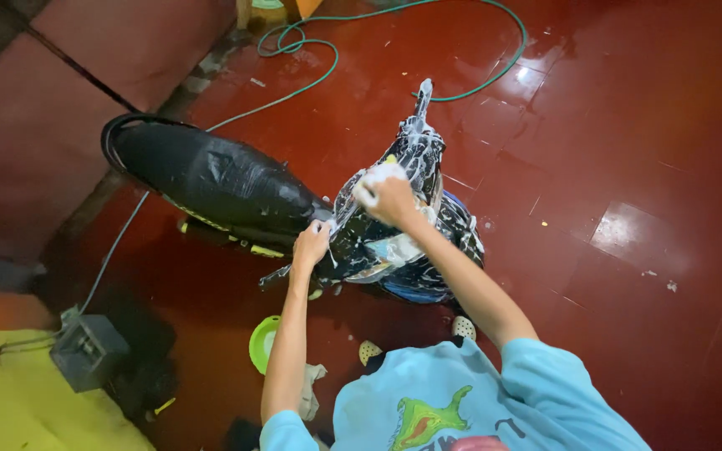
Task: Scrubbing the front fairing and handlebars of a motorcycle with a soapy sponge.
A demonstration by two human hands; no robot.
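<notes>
we scrub the motorbike (pixel 378 242) on the wet red floor (pixel 628 167), right hand (pixel 390 199) clamped on a soapy sponge (pixel 375 177) atop its foamy front, left hand (pixel 311 244) gripping the body edge, black seat (pixel 211 179) behind not lathered yet.

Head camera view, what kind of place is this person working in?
Likely a home yard or wash area: a wet red tiled floor, a green hose lying across it, and a soapy motorbike being scrubbed.
</notes>
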